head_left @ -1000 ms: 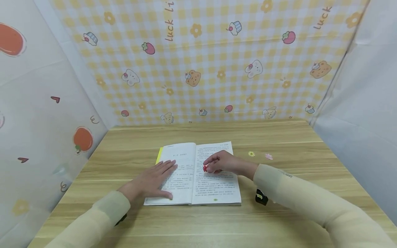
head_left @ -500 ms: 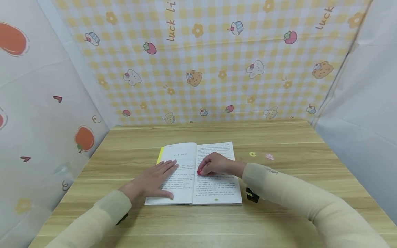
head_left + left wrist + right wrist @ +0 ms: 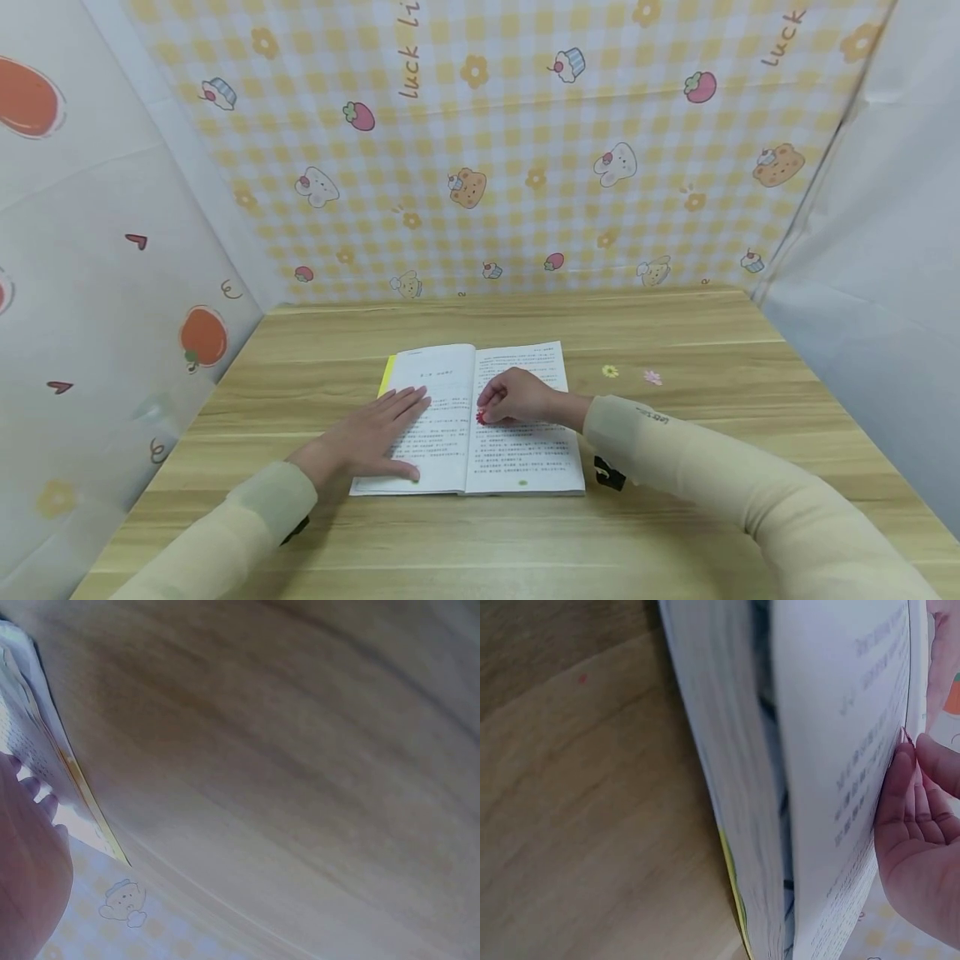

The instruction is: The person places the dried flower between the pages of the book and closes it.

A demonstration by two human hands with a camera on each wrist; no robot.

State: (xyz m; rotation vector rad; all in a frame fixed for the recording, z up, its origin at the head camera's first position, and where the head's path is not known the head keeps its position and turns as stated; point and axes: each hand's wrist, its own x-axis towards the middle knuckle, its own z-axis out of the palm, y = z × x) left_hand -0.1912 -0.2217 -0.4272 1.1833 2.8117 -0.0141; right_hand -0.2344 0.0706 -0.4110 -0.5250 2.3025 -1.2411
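Note:
An open book (image 3: pixel 435 367) with printed pages lies on the wooden table. My left hand (image 3: pixel 378 437) rests flat on its left page, fingers straight and thumb spread toward the lower edge. On the right page, close to the centre fold, my right hand (image 3: pixel 521 396) pinches a small red flower (image 3: pixel 481 416) between thumb and fingertips. In the right wrist view the thumb and index finger of the right hand (image 3: pixel 922 817) meet on a thin red edge by the fold. The left wrist view catches only part of the left hand (image 3: pixel 30 862) beside the book's edge.
To the right of the book, a yellow flower (image 3: pixel 610 371) and a pink flower (image 3: pixel 652 377) lie on the wooden table (image 3: pixel 480 542). A yellow checked cloth (image 3: pixel 510 225) hangs behind the table, and pale cloths stand at both sides.
My right hand has moved left with the red flower, from mid-page to near the fold, and barely moves over the last half second. The left hand stays on its page.

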